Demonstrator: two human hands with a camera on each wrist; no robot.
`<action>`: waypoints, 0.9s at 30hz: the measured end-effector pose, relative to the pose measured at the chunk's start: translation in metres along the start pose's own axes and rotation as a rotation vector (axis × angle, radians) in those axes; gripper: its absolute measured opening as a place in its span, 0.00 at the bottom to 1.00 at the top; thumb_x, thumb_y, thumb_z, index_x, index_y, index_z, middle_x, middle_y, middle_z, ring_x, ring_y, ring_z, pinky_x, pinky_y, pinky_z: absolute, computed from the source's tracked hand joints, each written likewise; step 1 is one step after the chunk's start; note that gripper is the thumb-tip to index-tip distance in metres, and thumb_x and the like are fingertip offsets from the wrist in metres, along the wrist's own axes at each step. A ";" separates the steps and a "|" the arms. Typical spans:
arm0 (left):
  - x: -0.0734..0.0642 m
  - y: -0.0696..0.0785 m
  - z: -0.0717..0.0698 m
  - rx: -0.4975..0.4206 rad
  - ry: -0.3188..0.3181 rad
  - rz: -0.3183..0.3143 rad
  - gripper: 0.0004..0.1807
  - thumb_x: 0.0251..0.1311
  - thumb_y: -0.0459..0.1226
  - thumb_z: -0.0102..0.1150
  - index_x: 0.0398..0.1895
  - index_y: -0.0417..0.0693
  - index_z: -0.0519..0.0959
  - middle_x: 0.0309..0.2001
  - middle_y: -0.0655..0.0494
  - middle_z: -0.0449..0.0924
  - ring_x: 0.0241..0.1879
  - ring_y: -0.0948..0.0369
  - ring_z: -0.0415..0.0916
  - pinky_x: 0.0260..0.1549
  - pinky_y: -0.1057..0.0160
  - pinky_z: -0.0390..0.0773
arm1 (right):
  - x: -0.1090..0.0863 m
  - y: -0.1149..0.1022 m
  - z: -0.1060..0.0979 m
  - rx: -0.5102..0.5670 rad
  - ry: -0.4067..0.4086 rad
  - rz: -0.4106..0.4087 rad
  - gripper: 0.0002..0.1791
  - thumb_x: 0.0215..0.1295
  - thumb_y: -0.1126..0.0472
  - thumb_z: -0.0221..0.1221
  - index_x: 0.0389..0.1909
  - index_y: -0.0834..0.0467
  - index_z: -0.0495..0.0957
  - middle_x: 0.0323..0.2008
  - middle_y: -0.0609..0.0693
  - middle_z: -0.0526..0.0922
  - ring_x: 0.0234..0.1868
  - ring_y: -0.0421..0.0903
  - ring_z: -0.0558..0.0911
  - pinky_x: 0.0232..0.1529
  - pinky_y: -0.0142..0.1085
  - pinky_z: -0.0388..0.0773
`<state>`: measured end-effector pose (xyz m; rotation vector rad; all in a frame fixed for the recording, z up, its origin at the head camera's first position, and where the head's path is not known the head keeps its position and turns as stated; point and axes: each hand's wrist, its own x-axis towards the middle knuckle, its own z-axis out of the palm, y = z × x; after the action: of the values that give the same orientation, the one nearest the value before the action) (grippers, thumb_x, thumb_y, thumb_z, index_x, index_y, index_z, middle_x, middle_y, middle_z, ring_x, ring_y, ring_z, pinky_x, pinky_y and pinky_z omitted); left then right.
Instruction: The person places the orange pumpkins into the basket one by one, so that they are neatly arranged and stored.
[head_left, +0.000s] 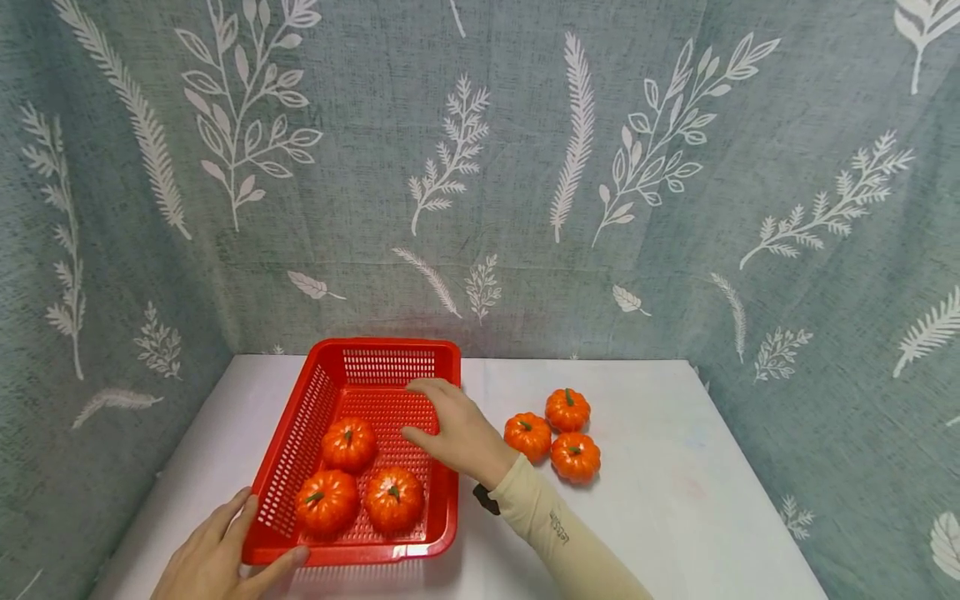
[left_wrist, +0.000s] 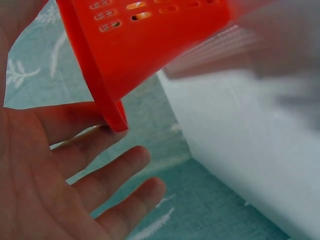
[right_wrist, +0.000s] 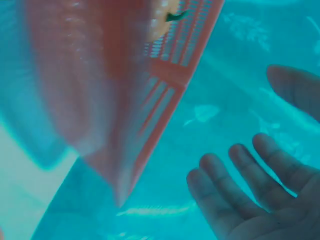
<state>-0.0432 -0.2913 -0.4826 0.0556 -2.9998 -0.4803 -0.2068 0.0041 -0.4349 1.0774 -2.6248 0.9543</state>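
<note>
A red plastic basket (head_left: 397,400) with slotted walls stands on the left part of the table. Inside it, toward the near left, lie three small orange pumpkins, one at the front left (head_left: 327,502), one behind it (head_left: 348,444) and one at the front right (head_left: 393,498). My left hand (head_left: 225,550) touches the basket's near-left corner, fingers along the outer side and thumb at the front rim; the left wrist view shows fingertips at the rim (left_wrist: 116,120). Over the basket's right side hovers my right hand (head_left: 457,429), fingers spread and holding nothing.
Three more orange pumpkins sit close together to the right of the basket, one at the left (head_left: 527,437), one at the back (head_left: 567,410) and one in front (head_left: 575,457). A grey-green leaf-patterned curtain (head_left: 517,167) surrounds the white table (head_left: 675,483) at the back and sides.
</note>
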 end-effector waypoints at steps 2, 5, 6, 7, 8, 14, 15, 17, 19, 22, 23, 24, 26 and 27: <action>0.000 -0.001 0.000 0.002 -0.003 -0.001 0.57 0.53 0.69 0.64 0.66 0.25 0.69 0.62 0.26 0.68 0.56 0.30 0.71 0.49 0.30 0.74 | -0.009 0.008 -0.003 -0.002 0.026 0.001 0.32 0.66 0.52 0.68 0.67 0.58 0.72 0.66 0.51 0.74 0.68 0.46 0.72 0.68 0.38 0.69; 0.000 -0.002 0.000 0.004 -0.007 -0.006 0.57 0.54 0.69 0.63 0.66 0.25 0.69 0.63 0.26 0.68 0.57 0.30 0.71 0.49 0.30 0.74 | -0.024 0.020 -0.007 -0.010 0.068 0.014 0.32 0.66 0.52 0.68 0.67 0.58 0.72 0.66 0.52 0.75 0.68 0.47 0.72 0.69 0.41 0.69; 0.000 -0.002 0.000 0.005 -0.009 -0.009 0.57 0.54 0.69 0.63 0.66 0.25 0.68 0.63 0.26 0.68 0.57 0.30 0.71 0.49 0.30 0.74 | -0.029 0.024 -0.009 -0.012 0.083 0.020 0.32 0.65 0.51 0.69 0.67 0.58 0.72 0.66 0.53 0.75 0.68 0.47 0.72 0.69 0.42 0.69; 0.000 -0.001 0.000 0.004 -0.010 -0.012 0.58 0.54 0.69 0.63 0.66 0.25 0.68 0.63 0.26 0.68 0.57 0.31 0.71 0.49 0.30 0.74 | -0.034 0.027 -0.010 -0.006 0.098 0.026 0.32 0.65 0.52 0.69 0.67 0.59 0.72 0.66 0.53 0.75 0.68 0.48 0.72 0.68 0.43 0.69; 0.000 -0.001 0.000 0.002 -0.010 -0.013 0.58 0.54 0.69 0.63 0.66 0.25 0.68 0.63 0.26 0.68 0.57 0.30 0.71 0.49 0.30 0.74 | -0.039 0.031 -0.012 -0.002 0.112 0.036 0.33 0.64 0.52 0.70 0.67 0.58 0.72 0.66 0.53 0.75 0.68 0.48 0.72 0.68 0.43 0.70; 0.000 -0.001 0.000 -0.003 -0.018 -0.019 0.58 0.55 0.70 0.62 0.67 0.25 0.68 0.64 0.26 0.67 0.57 0.30 0.70 0.49 0.30 0.74 | -0.072 0.051 -0.021 0.009 0.175 0.132 0.33 0.61 0.53 0.73 0.65 0.56 0.74 0.63 0.50 0.77 0.65 0.47 0.75 0.65 0.46 0.73; 0.000 -0.001 0.000 -0.003 -0.016 -0.018 0.57 0.55 0.69 0.62 0.67 0.25 0.68 0.64 0.26 0.67 0.57 0.30 0.70 0.49 0.30 0.74 | -0.077 0.055 -0.022 0.009 0.187 0.140 0.33 0.60 0.53 0.73 0.65 0.57 0.74 0.63 0.50 0.77 0.65 0.48 0.75 0.65 0.46 0.74; 0.000 -0.002 0.000 -0.005 -0.007 -0.011 0.57 0.54 0.69 0.63 0.66 0.25 0.68 0.63 0.26 0.68 0.57 0.30 0.71 0.49 0.30 0.74 | -0.086 0.061 -0.024 0.009 0.209 0.154 0.33 0.59 0.54 0.74 0.64 0.57 0.74 0.62 0.50 0.78 0.64 0.48 0.76 0.65 0.46 0.74; 0.000 -0.002 0.001 -0.007 -0.002 -0.009 0.57 0.54 0.69 0.63 0.66 0.25 0.68 0.63 0.27 0.68 0.57 0.30 0.71 0.49 0.30 0.74 | -0.094 0.067 -0.027 0.003 0.233 0.149 0.34 0.59 0.54 0.74 0.64 0.58 0.74 0.62 0.49 0.78 0.64 0.48 0.76 0.64 0.47 0.74; 0.000 -0.002 0.001 -0.007 -0.002 -0.008 0.57 0.54 0.68 0.63 0.66 0.25 0.68 0.63 0.26 0.68 0.57 0.30 0.71 0.49 0.30 0.74 | -0.105 0.075 -0.032 -0.021 0.270 0.133 0.34 0.58 0.56 0.74 0.65 0.57 0.73 0.62 0.49 0.77 0.63 0.48 0.76 0.61 0.48 0.77; 0.000 -0.002 0.001 -0.006 -0.005 -0.009 0.57 0.54 0.69 0.63 0.66 0.25 0.68 0.63 0.26 0.68 0.57 0.30 0.71 0.49 0.30 0.74 | -0.109 0.078 -0.034 -0.034 0.281 0.133 0.35 0.58 0.56 0.75 0.65 0.56 0.73 0.62 0.49 0.77 0.63 0.48 0.76 0.60 0.49 0.77; 0.000 -0.002 0.001 -0.006 -0.005 -0.009 0.57 0.54 0.69 0.63 0.66 0.25 0.68 0.63 0.26 0.68 0.57 0.30 0.71 0.49 0.30 0.74 | -0.112 0.080 -0.036 -0.040 0.290 0.131 0.35 0.57 0.56 0.75 0.65 0.56 0.73 0.62 0.49 0.77 0.63 0.49 0.76 0.59 0.49 0.78; 0.001 -0.001 0.001 -0.006 -0.006 -0.008 0.57 0.54 0.69 0.63 0.66 0.25 0.69 0.63 0.26 0.68 0.56 0.30 0.71 0.48 0.30 0.74 | -0.119 0.085 -0.040 -0.066 0.302 0.134 0.37 0.55 0.57 0.76 0.65 0.56 0.73 0.61 0.50 0.77 0.62 0.49 0.77 0.58 0.50 0.79; 0.001 -0.001 0.001 -0.005 -0.006 -0.010 0.57 0.54 0.69 0.63 0.66 0.25 0.69 0.63 0.26 0.69 0.56 0.30 0.71 0.48 0.30 0.74 | -0.122 0.088 -0.042 -0.079 0.306 0.136 0.38 0.54 0.57 0.77 0.65 0.57 0.73 0.61 0.50 0.77 0.61 0.49 0.77 0.58 0.49 0.79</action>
<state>-0.0438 -0.2923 -0.4837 0.0690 -3.0058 -0.4905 -0.1809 0.1485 -0.4896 0.6798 -2.4815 0.9470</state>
